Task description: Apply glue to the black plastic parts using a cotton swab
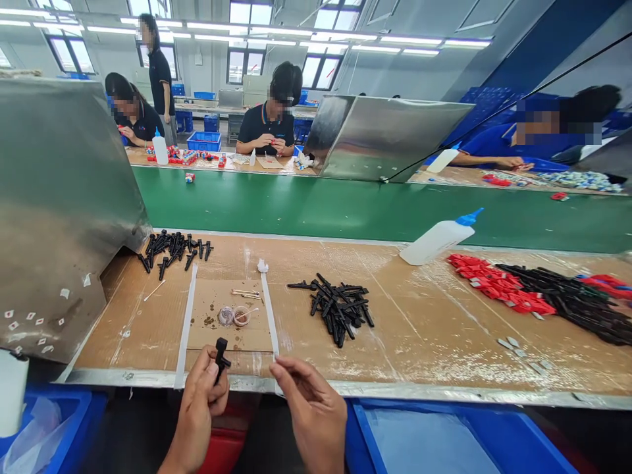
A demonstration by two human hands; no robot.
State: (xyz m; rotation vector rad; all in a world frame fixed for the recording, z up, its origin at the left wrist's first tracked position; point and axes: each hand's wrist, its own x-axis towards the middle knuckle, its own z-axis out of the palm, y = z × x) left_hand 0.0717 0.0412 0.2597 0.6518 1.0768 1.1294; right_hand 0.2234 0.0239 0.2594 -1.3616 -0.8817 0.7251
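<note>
- While the left hand (200,401) is pinching a small black plastic part (220,357) between thumb and fingers at the near edge of the worktop (419,329), the part is standing nearly upright, its long axis running from the fingers up and away toward the far side.
- That part is showing a rounded head on top and a short stub jutting to the right, matt black all over.
- To its right, the right hand (311,411) is hovering with its fingers partly curled, thumb and forefinger nearly meeting; whether anything is lying between them I cannot tell.
- Brown card under clear film is covering the worktop, with two white strips (269,309) framing a small square.
- Farther off, a pile of black parts (340,309) is lying right of centre, and another heap (172,249) is lying at far left.
- Beyond a green conveyor belt (345,207), other people are sitting at a second bench in a bright, windowed hall.
- Right of centre, a white squeeze bottle (437,238) is leaning with its blue tip up.
</note>
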